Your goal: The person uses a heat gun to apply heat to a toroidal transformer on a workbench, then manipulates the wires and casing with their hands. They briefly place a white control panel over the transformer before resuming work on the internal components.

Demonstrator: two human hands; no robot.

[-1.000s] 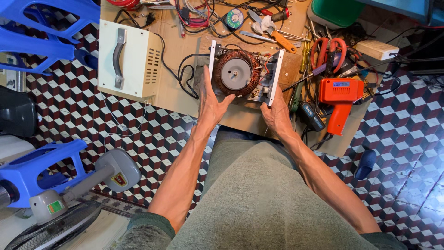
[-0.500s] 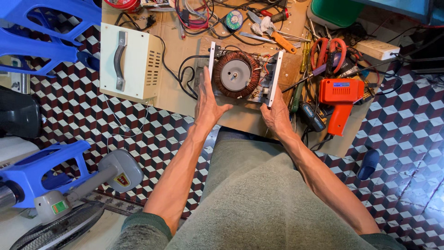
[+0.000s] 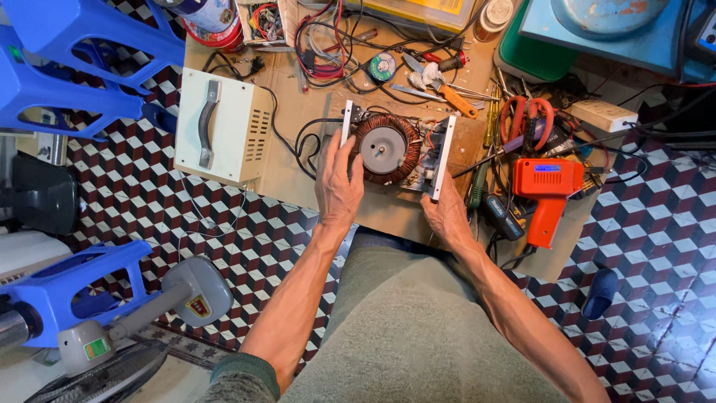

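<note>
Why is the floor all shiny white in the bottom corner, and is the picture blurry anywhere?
In the head view, light glares off the checkered floor at lower right, washing out the pattern. The middle is sharp: the left hand, right hand and copper coil unit show clearly. The blue fan at the left edge looks stretched and a little soft.

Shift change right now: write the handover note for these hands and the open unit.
Left hand: flat against the left white side plate of the open transformer chassis, gripping it.
Right hand: at the chassis's right white plate, near its front corner.
Chassis sits on the cardboard sheet, copper toroid coil facing up, black cable trailing left.
Done: cream cover is off, lying to the left.
Left: chassis remains uncovered. Orange heat gun, red pliers and screwdrivers lie right.
</note>
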